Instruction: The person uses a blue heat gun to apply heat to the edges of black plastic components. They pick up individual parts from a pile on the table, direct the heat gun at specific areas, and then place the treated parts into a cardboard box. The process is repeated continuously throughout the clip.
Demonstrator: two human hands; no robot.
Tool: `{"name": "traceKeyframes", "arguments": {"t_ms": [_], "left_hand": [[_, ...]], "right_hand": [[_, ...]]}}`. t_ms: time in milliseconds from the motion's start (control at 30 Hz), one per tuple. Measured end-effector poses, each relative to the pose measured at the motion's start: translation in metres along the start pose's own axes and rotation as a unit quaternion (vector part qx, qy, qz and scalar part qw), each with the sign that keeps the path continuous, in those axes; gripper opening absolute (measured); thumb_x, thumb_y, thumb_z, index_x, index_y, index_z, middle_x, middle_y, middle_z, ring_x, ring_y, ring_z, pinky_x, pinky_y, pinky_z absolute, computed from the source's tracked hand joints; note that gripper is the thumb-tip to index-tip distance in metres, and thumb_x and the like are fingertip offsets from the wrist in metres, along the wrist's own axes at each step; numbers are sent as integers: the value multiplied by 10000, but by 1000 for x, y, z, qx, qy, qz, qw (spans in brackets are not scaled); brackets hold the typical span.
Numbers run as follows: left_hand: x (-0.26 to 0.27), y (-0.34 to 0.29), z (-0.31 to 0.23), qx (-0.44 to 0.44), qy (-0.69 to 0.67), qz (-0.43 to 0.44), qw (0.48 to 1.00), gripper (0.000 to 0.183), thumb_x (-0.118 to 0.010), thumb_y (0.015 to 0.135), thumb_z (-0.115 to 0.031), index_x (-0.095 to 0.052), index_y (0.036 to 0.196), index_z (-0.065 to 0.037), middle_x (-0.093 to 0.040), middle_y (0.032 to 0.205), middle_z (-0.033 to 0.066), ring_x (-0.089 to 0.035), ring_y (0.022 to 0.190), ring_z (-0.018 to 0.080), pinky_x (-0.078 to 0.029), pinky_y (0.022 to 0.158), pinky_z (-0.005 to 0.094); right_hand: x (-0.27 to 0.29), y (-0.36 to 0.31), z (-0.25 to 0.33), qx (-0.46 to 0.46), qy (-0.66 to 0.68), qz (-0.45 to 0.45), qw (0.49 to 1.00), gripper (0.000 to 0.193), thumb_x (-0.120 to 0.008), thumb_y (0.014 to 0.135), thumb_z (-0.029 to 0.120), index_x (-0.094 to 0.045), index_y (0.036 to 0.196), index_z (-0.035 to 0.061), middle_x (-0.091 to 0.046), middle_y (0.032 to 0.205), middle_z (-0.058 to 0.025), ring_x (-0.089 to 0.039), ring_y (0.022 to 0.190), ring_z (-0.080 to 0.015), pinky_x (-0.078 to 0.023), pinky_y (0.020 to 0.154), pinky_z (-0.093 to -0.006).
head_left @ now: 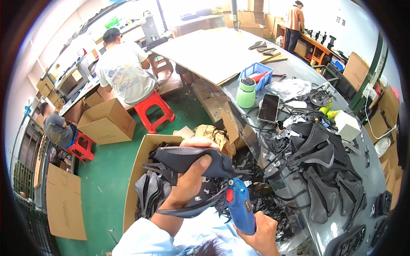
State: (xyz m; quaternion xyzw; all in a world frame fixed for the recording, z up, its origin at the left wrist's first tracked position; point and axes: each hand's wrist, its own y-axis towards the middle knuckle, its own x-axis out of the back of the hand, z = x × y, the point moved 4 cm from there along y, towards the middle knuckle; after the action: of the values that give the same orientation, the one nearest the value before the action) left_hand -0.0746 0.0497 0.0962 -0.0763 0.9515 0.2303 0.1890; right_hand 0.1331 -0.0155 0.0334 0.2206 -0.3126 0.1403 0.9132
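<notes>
My left hand (191,184) is closed around a black moulded padded piece (183,157), its thumb pressed on the near side. The piece has a ribbed upper edge and a narrow end to the right; its exact kind is unclear. A thin black strip (188,210) hangs below it. In my right hand (262,236) is a blue handheld power tool (240,207) with a red button. Its head points up, close under the piece's narrow end; whether they touch cannot be told. Beneath my hands lie black scraps (271,217) and, in a cardboard box (133,187), similar black pieces (151,192).
On the grey table (376,170) to the right are piled black pieces (314,149), a phone (268,107), a green bottle (246,94), a blue basket (260,74) and a white box (347,126). Two people sit on red stools (153,112) at left; another stands far right.
</notes>
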Motion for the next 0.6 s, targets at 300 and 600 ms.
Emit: {"name": "traceKeyframes", "arguments": {"t_ms": [300,600], "left_hand": [[-5,-17,18,-106,42,-17,993,265,-557,815,-65,-462,1058,-19,-517,1050,133,-498,1007,197,-373,919,338],[-7,-31,20,-94,106,-19,990,248,-523,821,-30,-467,1062,-12,-515,1063,134,-505,998,201,-385,906,339]], "right_hand": [[3,1,12,-24,47,-23,998,398,-789,579,190,-468,752,31,-501,577,-137,-530,526,-333,-418,490,-396],[4,4,20,-24,64,-39,997,435,-805,612,232,-446,742,24,-481,567,-158,-531,534,-353,-420,491,-399]]}}
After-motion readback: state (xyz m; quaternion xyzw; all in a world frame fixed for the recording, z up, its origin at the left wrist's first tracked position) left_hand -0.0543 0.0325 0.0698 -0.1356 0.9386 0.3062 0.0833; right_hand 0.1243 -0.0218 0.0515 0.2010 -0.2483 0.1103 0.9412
